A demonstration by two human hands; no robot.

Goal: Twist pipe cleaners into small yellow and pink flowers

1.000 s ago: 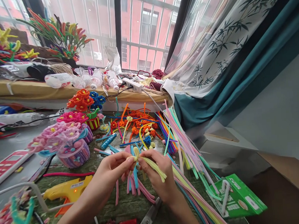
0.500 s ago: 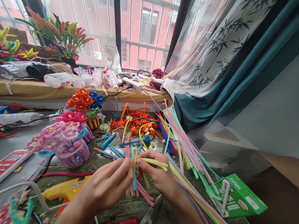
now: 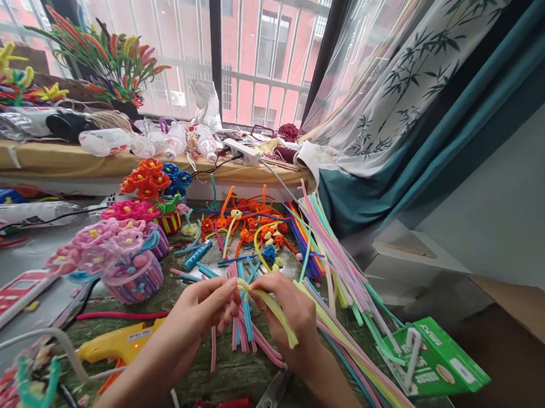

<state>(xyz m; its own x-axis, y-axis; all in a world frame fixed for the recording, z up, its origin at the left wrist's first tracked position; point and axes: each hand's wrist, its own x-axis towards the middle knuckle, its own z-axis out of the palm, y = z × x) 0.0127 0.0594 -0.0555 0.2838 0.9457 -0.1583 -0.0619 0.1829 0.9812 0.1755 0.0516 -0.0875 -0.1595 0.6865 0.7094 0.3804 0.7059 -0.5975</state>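
Note:
My left hand (image 3: 205,311) and my right hand (image 3: 290,319) meet in front of me above a wooden work table (image 3: 194,378). Between their fingertips is a yellow-green pipe cleaner (image 3: 276,316), twisted into a small knot or loop (image 3: 243,285), with one strand hanging down and to the right. Both hands pinch it. Loose pink and blue pipe cleaners (image 3: 245,330) lie under my hands. A yellow glue gun (image 3: 120,345) rests near my left forearm, and steel scissors (image 3: 270,404) lie below my right wrist.
Finished pipe-cleaner flowers and a pink flower basket (image 3: 133,281) stand left of my hands. Long pastel pipe cleaners (image 3: 344,267) and a green package (image 3: 433,357) lie to the right. Behind are orange flowers (image 3: 251,229), a windowsill with plastic bottles (image 3: 107,141), and a teal curtain (image 3: 367,193).
The hands have moved closer together. The yellow-green strand has swung from pointing right to hanging down and to the right, and the loop is now tucked between my fingertips.

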